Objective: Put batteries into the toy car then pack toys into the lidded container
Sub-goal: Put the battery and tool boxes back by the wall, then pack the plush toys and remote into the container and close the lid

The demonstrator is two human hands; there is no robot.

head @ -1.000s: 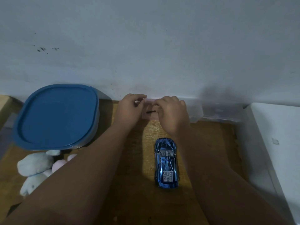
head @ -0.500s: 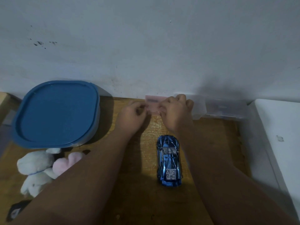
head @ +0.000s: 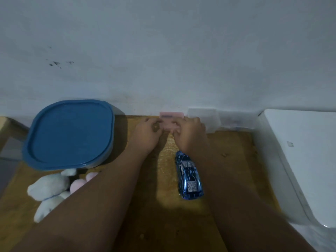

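Just beyond the toy car (head: pixel 189 176), our left hand (head: pixel 147 131) and right hand (head: pixel 189 132) pinch a small pink case (head: pixel 171 117) from either side, tilted up higher than a second ago; we judge batteries come next. Left of the car, the lidded container (head: pixel 71 133) is shut.

Single head-worn, wide-angle view. It faces forward and down over the table (head: pixel 160 224) to the wall (head: pixel 181 51), which fills the upper half. Close range: left hand (head: pixel 147 135) and right hand (head: pixel 190 137) sit mid-frame.
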